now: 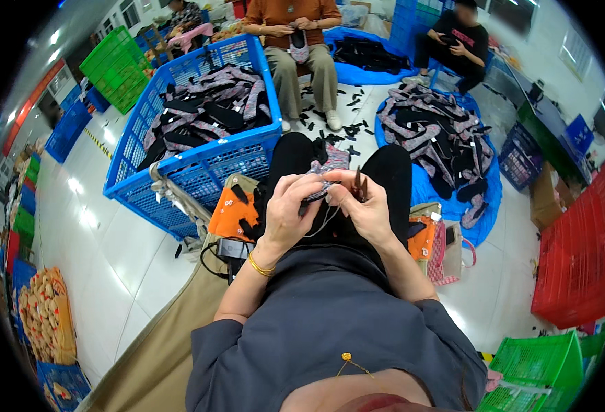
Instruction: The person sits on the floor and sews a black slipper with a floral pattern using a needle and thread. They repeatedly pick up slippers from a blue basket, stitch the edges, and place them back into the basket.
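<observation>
A grey-and-pink patterned slipper (331, 161) is held up over my lap between my two hands. My left hand (290, 207) is closed on its near edge, fingers bent around the fabric. My right hand (365, 214) pinches the same edge from the other side. Small dark scissors (360, 184) stick up from my right hand, their blades pointing away from me. A pale thread hangs below my fingers. My fingers hide part of the slipper's edge and the scissors' handles.
A blue crate (196, 165) full of slippers stands front left. More slippers (434, 130) lie heaped on a blue sheet (489, 200) at right. Black scraps (352, 130) litter the floor. A person (295, 41) sits opposite holding a slipper; another (457, 44) sits far right.
</observation>
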`<action>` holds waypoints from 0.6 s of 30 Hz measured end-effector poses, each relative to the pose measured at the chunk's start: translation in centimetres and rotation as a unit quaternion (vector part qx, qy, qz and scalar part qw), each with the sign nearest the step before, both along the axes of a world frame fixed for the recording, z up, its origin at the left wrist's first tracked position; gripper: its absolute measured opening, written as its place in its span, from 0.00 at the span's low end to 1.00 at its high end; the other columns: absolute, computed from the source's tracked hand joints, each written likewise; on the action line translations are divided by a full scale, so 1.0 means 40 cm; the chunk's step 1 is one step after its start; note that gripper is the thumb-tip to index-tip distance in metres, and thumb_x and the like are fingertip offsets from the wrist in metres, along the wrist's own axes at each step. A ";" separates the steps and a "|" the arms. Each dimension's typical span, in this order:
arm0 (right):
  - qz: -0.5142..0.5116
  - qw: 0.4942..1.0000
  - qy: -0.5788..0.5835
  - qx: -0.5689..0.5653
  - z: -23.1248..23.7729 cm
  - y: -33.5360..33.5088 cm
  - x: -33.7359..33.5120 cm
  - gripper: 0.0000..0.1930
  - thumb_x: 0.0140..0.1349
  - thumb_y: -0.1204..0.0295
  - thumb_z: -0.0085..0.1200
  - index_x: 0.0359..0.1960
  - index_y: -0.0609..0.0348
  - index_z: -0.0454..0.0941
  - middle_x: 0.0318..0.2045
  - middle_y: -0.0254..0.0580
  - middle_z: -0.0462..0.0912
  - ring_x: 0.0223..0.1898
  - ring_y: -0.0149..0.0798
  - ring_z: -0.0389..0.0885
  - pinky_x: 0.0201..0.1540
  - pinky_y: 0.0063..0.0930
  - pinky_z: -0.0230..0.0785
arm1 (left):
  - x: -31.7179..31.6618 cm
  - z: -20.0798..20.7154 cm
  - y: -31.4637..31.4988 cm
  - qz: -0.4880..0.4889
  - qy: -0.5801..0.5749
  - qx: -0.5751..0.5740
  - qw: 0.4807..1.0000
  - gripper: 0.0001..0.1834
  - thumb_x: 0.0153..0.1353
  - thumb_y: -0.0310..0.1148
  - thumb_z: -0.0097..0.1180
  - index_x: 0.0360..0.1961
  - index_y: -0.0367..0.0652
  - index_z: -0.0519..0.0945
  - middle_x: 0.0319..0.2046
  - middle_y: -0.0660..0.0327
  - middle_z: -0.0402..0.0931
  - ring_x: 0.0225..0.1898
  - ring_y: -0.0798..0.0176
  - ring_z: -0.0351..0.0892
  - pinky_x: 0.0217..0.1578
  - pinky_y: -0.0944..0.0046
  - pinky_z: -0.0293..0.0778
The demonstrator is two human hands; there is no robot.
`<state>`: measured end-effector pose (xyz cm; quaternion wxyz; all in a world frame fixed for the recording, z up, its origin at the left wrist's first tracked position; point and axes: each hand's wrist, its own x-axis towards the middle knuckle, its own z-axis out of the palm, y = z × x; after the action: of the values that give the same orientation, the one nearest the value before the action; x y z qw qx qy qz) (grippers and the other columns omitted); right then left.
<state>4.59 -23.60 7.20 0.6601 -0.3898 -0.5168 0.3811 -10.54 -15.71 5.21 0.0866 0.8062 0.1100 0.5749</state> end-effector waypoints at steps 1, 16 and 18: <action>-0.003 1.000 -0.028 -0.006 0.011 -0.005 0.004 0.11 0.67 0.74 0.55 0.49 0.63 0.79 0.34 0.31 0.82 0.32 0.21 0.76 0.36 0.17 0.71 | 0.002 -0.002 0.001 -0.003 0.000 0.007 1.000 0.24 0.46 0.16 0.66 0.45 0.43 0.76 0.45 0.58 0.81 0.44 0.51 0.79 0.43 0.59 0.76; -0.200 0.876 -0.374 0.230 -0.030 0.018 0.081 0.08 0.51 0.80 0.65 0.32 0.61 0.79 0.29 0.42 0.81 0.29 0.41 0.80 0.32 0.29 0.72 | 0.027 -0.030 0.001 0.000 0.082 -0.036 0.996 0.25 0.43 0.15 0.65 0.45 0.43 0.77 0.43 0.59 0.81 0.42 0.51 0.77 0.43 0.59 0.75; -0.195 0.877 -0.359 0.253 -0.001 0.012 0.098 0.12 0.44 0.85 0.59 0.32 0.59 0.79 0.30 0.41 0.81 0.32 0.44 0.82 0.33 0.30 0.74 | 0.036 -0.042 0.016 0.010 0.104 -0.006 0.995 0.24 0.44 0.16 0.65 0.45 0.43 0.78 0.43 0.59 0.81 0.42 0.51 0.77 0.42 0.59 0.75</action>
<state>8.52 -23.13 7.16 0.5664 -0.4123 -0.7106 -0.0655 -9.10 -15.08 3.54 0.0736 0.8599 0.1299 0.4882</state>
